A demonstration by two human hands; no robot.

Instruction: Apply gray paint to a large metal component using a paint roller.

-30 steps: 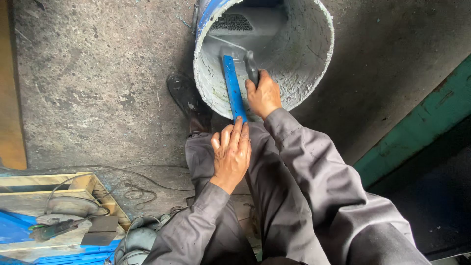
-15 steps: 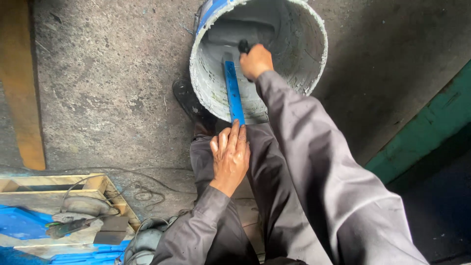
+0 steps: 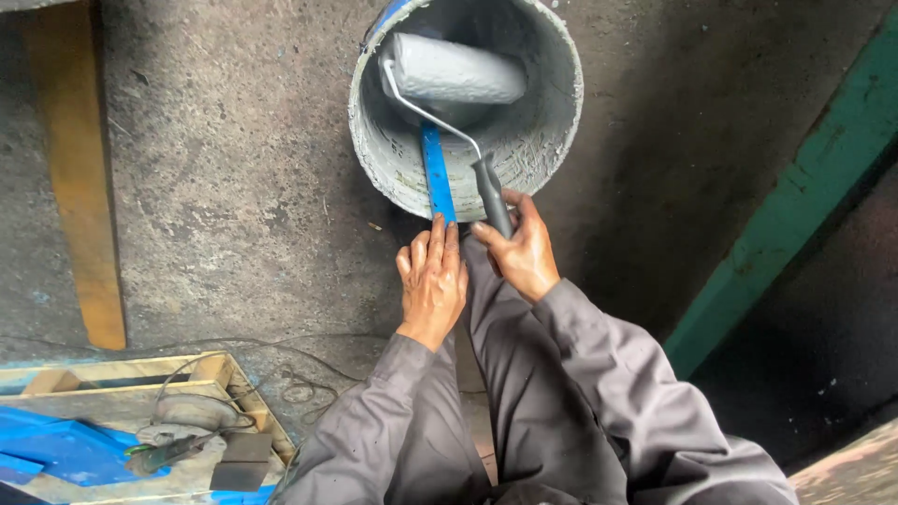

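A person in grey work clothes crouches over a paint-crusted bucket (image 3: 552, 140) standing on the rough concrete floor (image 3: 234, 187). The right hand (image 3: 524, 251) has its fingers (image 3: 486, 227) clenched around the dark grip of a paint roller (image 3: 456, 70), whose sleeve, coated in pale grey paint, sits up near the far rim inside the bucket. The left hand (image 3: 432, 281) lies flat and released, fingertips touching the lower end of a blue flat strip (image 3: 436, 178) that leans out over the near rim of the bucket.

The step in hand looks like loading the roller with paint. The next move likely calls for a steady lift clear of the rim, keeping the wet sleeve from dripping on the trousers.

At lower left sits a shallow wooden tray (image 3: 224, 374) holding a blue sheet (image 3: 56, 449), a coil of wire and small metal pieces. A yellow plank (image 3: 79, 187) lies on the left; a green beam (image 3: 795, 196) runs along the right.
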